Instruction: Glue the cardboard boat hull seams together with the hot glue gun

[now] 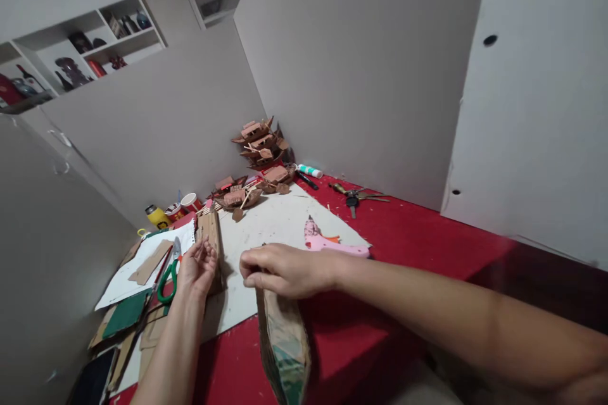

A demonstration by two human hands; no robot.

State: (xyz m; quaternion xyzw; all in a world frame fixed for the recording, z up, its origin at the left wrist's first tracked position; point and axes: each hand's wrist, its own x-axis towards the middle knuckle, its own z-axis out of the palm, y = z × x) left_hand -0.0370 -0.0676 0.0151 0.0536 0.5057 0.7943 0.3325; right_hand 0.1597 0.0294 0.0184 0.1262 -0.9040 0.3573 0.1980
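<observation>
Green-handled scissors [166, 281] lie just beside the left hand [197, 267]. Its grip is loose and open, with the fingers against an upright cardboard block [211, 237]. The right hand [285, 271] has its grip pinched on the top edge of a cardboard hull [285, 348]. This looks like a holding-and-aligning step that calls for steadiness. 1 pink glue gun [332, 243] lies just beyond, on the red desk [403, 247].

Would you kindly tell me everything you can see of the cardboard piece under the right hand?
The cardboard piece is long and boat-shaped, brown with greenish printed patches. It stands over the red table, its near end toward the camera. The right hand pinches its far end with the fingers. The left hand is apart from it.
</observation>
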